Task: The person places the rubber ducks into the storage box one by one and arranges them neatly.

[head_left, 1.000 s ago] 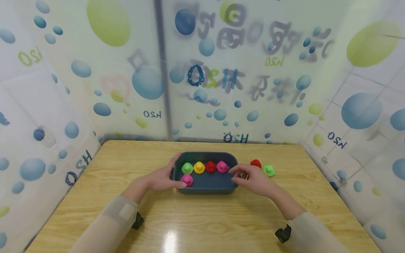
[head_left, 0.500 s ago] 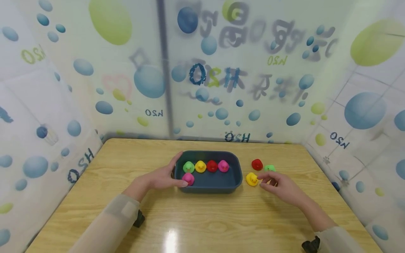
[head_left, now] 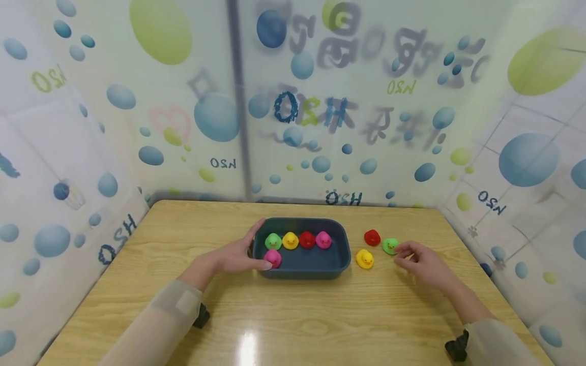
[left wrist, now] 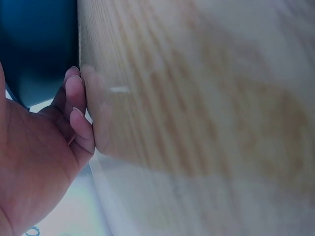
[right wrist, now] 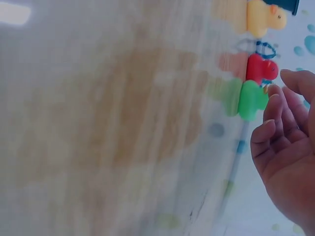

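My left hand [head_left: 233, 256] holds the left end of a dark blue plastic tub [head_left: 302, 274], its thumb at the front corner. In the left wrist view its lower fingers [left wrist: 75, 93] lie against the tabletop beside the tub. Inside stand a green rubber duck [head_left: 273, 242], a yellow duck [head_left: 290, 241], a red duck [head_left: 306, 240] and two pink ducks, one at the back [head_left: 323, 240], one in front [head_left: 272, 257]. My right hand [head_left: 423, 264] has its fingertips right at another green duck [head_left: 390, 246], fingers loosely bent, gripping nothing.
A second yellow duck [head_left: 364, 258] and a second red duck [head_left: 372, 237] sit on the wooden table [head_left: 293, 320] right of the tub. Patterned curtain-like sheets [head_left: 206, 183] close off the back and both sides.
My right hand has drawn back from the tub's right end, past the yellow duck, to the green duck on the table. My left hand stays on the tub.
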Available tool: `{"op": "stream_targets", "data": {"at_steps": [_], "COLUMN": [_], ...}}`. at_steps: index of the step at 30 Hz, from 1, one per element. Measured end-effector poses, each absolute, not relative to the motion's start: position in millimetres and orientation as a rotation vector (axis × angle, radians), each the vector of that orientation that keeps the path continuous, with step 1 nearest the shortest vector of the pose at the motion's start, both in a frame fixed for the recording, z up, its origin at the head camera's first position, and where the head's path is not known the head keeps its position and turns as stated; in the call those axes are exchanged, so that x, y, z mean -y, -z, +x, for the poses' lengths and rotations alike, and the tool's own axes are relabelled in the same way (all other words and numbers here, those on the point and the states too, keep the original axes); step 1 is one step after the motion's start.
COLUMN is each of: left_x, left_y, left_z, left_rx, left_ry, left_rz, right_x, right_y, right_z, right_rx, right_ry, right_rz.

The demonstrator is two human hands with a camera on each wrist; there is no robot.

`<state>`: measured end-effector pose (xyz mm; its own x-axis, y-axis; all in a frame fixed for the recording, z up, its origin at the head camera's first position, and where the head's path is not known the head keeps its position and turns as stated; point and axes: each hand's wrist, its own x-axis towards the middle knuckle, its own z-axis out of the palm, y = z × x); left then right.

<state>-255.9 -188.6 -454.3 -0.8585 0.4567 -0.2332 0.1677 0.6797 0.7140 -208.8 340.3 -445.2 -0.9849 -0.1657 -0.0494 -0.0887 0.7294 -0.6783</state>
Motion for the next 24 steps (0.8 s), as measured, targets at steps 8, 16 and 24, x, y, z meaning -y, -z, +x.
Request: {"op": "stream_targets", "data": {"at_steps": [8, 16, 24], "left_x": [188, 190, 190], "left_y": [454, 457, 457], "left_z": [-256, -257, -257], "left_rx": [-2.49, -2.475, -2.477], "left_ry": [-1.015, -1.038, -1.039], "left_rz": [0.486, 0.496, 0.489], "right_x": [-343, -339, -334], "right_y": [449, 449, 450], "right_z": [-228, -242, -246], "right_rx": [-2.82, -2.837, -2.841], "right_ry": [1.099, 1.026, 1.009], "right_rz": [-0.091, -0.038, -0.015]}}
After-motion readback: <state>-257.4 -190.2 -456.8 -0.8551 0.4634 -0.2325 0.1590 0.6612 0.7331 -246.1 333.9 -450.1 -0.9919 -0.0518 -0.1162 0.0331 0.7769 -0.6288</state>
